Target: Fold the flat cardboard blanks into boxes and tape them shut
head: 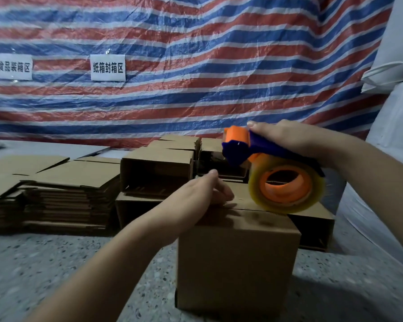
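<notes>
Folded box (237, 256) stands in front, flat blanks (54, 182) stacked left, open boxes (157, 173) behind it.

Head camera looks down, seemingly close, forward.

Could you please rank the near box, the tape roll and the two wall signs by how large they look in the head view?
1. Near box, though it is closest to the camera.
2. Tape roll.
3. Two wall signs: alike, unranked.

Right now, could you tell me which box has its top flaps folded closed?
The nearest box, under the left hand; the boxes behind lie sideways, open.
</notes>
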Action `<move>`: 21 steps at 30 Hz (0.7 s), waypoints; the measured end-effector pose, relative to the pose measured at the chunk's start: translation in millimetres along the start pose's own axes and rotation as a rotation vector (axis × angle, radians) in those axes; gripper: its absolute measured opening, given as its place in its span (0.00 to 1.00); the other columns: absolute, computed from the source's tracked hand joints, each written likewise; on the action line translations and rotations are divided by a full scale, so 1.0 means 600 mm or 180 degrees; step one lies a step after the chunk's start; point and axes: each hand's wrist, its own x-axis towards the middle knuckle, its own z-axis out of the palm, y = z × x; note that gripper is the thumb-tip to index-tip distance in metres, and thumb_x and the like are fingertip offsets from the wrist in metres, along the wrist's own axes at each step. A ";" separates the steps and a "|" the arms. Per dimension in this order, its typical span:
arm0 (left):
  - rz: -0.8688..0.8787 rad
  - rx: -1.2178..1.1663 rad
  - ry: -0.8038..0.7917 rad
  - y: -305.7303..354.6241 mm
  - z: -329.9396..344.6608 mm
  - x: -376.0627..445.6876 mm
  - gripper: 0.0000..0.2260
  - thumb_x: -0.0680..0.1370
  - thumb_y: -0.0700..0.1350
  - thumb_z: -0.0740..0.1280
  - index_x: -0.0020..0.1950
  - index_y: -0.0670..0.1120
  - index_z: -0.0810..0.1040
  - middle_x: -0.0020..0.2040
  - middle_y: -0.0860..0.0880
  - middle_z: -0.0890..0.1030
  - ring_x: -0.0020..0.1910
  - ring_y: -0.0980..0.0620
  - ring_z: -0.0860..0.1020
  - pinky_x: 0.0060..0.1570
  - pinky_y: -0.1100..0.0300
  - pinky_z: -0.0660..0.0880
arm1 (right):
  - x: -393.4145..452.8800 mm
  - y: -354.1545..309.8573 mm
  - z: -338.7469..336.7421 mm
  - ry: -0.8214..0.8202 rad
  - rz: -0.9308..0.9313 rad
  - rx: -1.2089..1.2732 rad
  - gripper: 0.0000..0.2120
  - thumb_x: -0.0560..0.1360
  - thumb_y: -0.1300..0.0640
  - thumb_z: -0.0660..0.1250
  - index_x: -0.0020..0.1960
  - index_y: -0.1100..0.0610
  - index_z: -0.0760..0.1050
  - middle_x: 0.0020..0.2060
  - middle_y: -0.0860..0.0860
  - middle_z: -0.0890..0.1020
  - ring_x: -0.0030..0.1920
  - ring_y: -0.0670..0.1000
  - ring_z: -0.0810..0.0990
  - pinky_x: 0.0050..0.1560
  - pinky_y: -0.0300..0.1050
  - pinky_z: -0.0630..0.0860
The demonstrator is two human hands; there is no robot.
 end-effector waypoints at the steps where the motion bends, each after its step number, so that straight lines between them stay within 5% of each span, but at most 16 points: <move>1: -0.0115 -0.0206 0.0128 0.002 0.001 0.008 0.28 0.84 0.58 0.48 0.37 0.53 0.84 0.48 0.51 0.86 0.53 0.55 0.82 0.67 0.51 0.70 | 0.003 -0.002 0.003 -0.0059 0.0000 -0.0060 0.36 0.70 0.21 0.56 0.46 0.53 0.80 0.25 0.50 0.82 0.23 0.47 0.80 0.37 0.45 0.72; 9: -0.0578 -0.1345 0.0493 0.029 -0.019 0.016 0.25 0.82 0.59 0.54 0.40 0.42 0.78 0.45 0.41 0.86 0.43 0.48 0.85 0.48 0.55 0.74 | 0.017 -0.012 0.006 -0.0385 -0.0048 -0.0194 0.36 0.70 0.21 0.56 0.48 0.53 0.81 0.31 0.53 0.85 0.29 0.51 0.84 0.41 0.46 0.77; 16: -0.0611 -0.1066 0.0721 0.038 -0.004 0.018 0.16 0.79 0.54 0.63 0.38 0.45 0.76 0.43 0.43 0.86 0.50 0.46 0.84 0.64 0.49 0.71 | 0.025 -0.021 -0.002 -0.0521 -0.0109 -0.0385 0.35 0.70 0.22 0.56 0.53 0.52 0.80 0.36 0.54 0.86 0.35 0.53 0.85 0.41 0.45 0.77; 21: -0.0593 -0.1149 0.0734 0.036 -0.006 0.019 0.11 0.80 0.49 0.64 0.41 0.45 0.77 0.42 0.45 0.86 0.49 0.46 0.84 0.65 0.47 0.70 | 0.035 -0.017 -0.011 -0.0622 -0.0105 -0.0417 0.38 0.67 0.21 0.58 0.52 0.54 0.80 0.35 0.54 0.86 0.34 0.54 0.86 0.37 0.43 0.79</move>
